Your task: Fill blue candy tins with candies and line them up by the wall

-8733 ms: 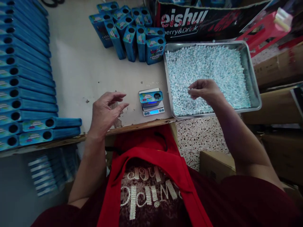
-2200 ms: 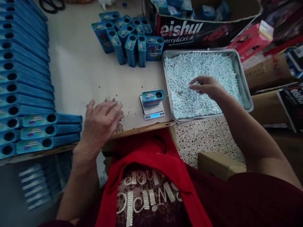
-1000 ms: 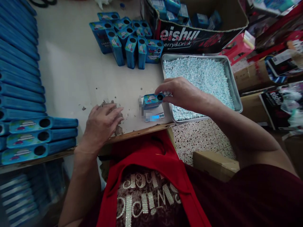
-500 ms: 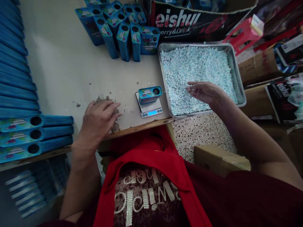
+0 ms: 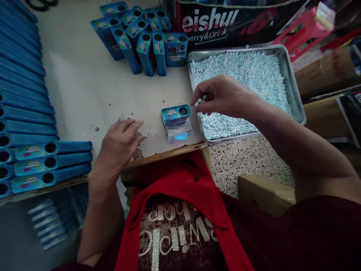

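Note:
My right hand is closed round a few pale candies, held over the left edge of a metal tray full of white and light-blue candies. Just left of its fingertips, a blue box with a round hole in its top stands on a small scale with a lit display. My left hand rests on the table near the front edge, fingers apart, holding nothing.
Several blue boxes stand at the back of the table. Long rows of blue boxes line the left side. Behind the tray is a black carton, with a red plastic stool to its right.
My right hand has moved left from over the candies toward the scale, and its fingers have closed on some candies. My left hand has stayed in place on the table.

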Motion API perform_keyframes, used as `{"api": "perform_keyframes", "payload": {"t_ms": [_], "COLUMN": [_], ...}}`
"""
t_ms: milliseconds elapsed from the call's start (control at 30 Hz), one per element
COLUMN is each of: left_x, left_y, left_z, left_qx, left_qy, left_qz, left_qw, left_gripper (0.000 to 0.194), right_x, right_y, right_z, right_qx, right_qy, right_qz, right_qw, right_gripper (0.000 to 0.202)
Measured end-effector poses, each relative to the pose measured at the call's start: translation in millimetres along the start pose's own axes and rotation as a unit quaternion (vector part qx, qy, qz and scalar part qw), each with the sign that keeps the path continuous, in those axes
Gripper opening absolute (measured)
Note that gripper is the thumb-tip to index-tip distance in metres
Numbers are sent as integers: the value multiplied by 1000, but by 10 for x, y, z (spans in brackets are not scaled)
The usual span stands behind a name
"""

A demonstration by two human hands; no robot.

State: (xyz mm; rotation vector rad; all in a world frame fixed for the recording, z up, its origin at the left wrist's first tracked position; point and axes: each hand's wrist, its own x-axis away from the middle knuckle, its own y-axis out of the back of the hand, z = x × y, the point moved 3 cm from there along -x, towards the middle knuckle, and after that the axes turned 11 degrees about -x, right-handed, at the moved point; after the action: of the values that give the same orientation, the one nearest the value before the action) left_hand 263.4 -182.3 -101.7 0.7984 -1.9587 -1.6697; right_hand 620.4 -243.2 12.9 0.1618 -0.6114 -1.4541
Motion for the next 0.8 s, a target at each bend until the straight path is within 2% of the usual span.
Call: {"api": "perform_keyframes", "payload": {"t_ms": [100, 233, 467, 567, 667, 733, 800], "left_x": [10, 32, 65, 79, 110, 131, 134], "left_y": [-8, -30, -3, -10, -28, -40, -47], "left_z": [33, 82, 140, 149, 188, 222, 240], "left_qx": [1, -1, 24, 19, 19, 18, 12], "left_qy": [3, 3, 29, 22, 21, 20, 16], "left_qz": [-15, -18, -6, -12, -22, -21, -9], "left_qw": [1000, 1000, 999, 1000, 999, 999, 1000], "left_gripper": [43, 45, 45, 46, 44, 44, 44], "right_x": [-84, -134, -162, -166, -98, 8, 156], "right_y": [-120, -239, -395, -352, -91, 137, 278], "right_z": [172, 218, 330, 367, 182, -129, -552], "right_qx": [97, 172, 277, 270, 245, 258, 300], "right_qy": [54, 96, 91, 95, 83, 52, 4], "right_qz": [25, 38, 26, 17, -29, -61, -32], "right_qw": [994, 980, 956, 958, 965, 963, 953], "right_gripper": [12, 10, 29, 26, 24, 25, 36]}}
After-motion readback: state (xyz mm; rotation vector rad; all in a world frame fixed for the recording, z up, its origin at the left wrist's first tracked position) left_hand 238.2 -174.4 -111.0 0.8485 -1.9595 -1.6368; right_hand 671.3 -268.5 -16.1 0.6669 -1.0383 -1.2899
